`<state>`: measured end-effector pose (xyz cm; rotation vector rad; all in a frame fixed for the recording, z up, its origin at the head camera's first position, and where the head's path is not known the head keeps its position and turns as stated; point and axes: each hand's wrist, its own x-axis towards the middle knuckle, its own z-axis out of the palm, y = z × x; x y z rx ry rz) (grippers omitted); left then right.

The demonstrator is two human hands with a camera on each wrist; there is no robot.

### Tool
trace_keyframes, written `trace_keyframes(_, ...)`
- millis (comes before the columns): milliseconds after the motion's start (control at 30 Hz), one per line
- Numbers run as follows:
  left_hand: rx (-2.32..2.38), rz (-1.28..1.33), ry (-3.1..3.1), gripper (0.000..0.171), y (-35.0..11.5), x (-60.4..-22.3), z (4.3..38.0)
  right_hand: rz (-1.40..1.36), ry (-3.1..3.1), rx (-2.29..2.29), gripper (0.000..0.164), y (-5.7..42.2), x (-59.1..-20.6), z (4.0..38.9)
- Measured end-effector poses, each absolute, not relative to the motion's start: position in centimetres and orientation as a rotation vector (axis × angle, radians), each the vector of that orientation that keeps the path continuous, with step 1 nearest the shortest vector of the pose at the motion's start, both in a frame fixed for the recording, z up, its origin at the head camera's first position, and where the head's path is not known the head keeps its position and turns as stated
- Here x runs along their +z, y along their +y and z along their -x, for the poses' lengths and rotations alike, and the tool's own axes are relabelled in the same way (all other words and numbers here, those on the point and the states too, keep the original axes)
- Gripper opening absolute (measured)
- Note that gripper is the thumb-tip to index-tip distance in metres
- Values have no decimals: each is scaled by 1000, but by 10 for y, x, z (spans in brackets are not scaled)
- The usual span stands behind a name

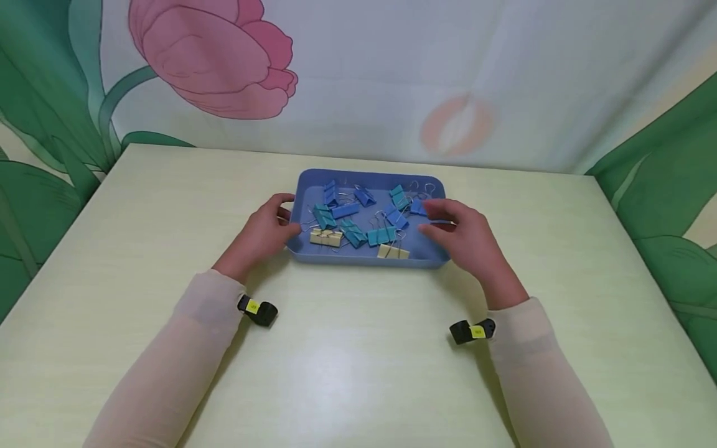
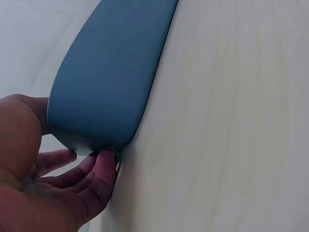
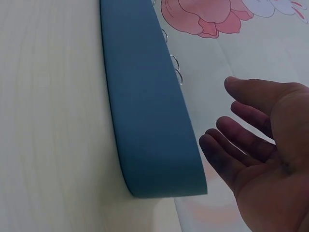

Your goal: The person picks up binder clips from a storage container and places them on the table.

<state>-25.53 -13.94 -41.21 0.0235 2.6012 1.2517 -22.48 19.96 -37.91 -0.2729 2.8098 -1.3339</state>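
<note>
A blue tray [image 1: 358, 260] lies on the table with several binder clips in it: blue ones such as the blue clip [image 1: 345, 210], teal ones such as the teal clip [image 1: 381, 236], and cream ones such as the cream clip [image 1: 326, 238]. At the tray's left end my left hand [image 1: 267, 229] grips the wall, thumb at the rim and fingertips low against the outside. My right hand [image 1: 462, 235] hovers over the right end, fingers bent loosely and apart from the thumb. In the right wrist view nothing is in that right hand [image 3: 270, 145].
The pale wooden table [image 1: 358, 354] spreads in front of the tray and to both sides. Behind its far edge hangs a curtain [image 1: 381, 74] with a pink flower and green leaves. Each sleeve cuff has a black wrist camera, one at left [image 1: 259, 310], one at right [image 1: 470, 331].
</note>
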Motion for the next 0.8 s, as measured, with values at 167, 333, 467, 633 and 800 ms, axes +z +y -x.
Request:
trace_keyframes(167, 1223, -37, 2620, 66, -133, -413, 254, 323, 2746, -1347, 42, 194, -383, 225)
trace_keyframes(333, 1153, -77, 2683, 66, -128, -413, 253, 380, 2720, -1330, 37, 191, -385, 226)
trace_keyframes(467, 1101, -113, 2743, 66, -127, -412, 255, 409, 2706, -1303, 36, 187, -387, 228)
trace_keyframes(633, 1024, -133, 2803, 66, -128, -410, 255, 439, 2695, -1289, 34, 179, -387, 230)
trace_keyframes(800, 925, -133, 2848, 65, -129, -406, 251, 467, 2713, -1258, 31, 170, -391, 231)
